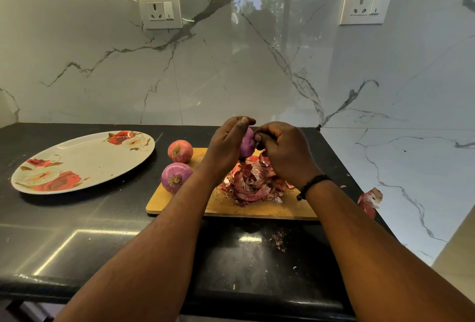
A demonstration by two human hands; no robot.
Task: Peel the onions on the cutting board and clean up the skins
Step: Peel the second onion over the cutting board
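My left hand [226,144] grips a purple onion [247,143] above the wooden cutting board [259,208]. My right hand [282,149] is curled against the onion's right side, its fingertips pinching at the skin near the top. Under both hands lies a heap of red onion skins [253,183] on the board. Two more onions sit at the board's left end: a purple, partly peeled one [176,176] at the left edge and an orange-skinned one [180,150] behind it.
A large oval plate with red roses [84,162] lies on the black counter [77,231] to the left. A loose piece of skin [371,199] lies by the right marble wall. Small skin crumbs [277,240] dot the counter in front of the board.
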